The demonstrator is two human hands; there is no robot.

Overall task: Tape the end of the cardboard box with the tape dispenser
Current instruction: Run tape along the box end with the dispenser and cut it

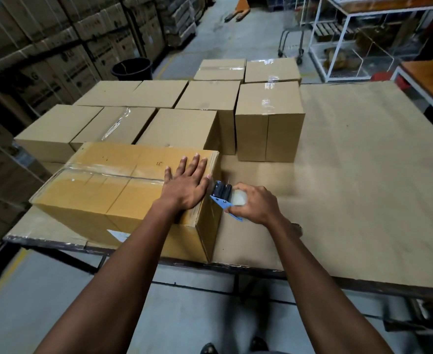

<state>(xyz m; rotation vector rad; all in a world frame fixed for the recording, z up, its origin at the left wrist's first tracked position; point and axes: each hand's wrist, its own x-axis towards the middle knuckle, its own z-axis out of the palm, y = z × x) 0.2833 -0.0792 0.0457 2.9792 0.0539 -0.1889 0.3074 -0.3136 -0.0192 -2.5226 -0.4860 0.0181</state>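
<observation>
A long cardboard box lies on the table near its front edge, with clear tape running along its top seam. My left hand rests flat on the box's right top end, fingers spread. My right hand grips a blue tape dispenser with a clear tape roll. The dispenser's head presses against the upper part of the box's right end face. Part of the dispenser is hidden under my fingers.
Several sealed cardboard boxes stand behind the long box, the nearest upright one just beyond the dispenser. The cardboard-covered table stretches to the right. A black bucket, stacked cartons on the left and white shelving stand on the floor beyond.
</observation>
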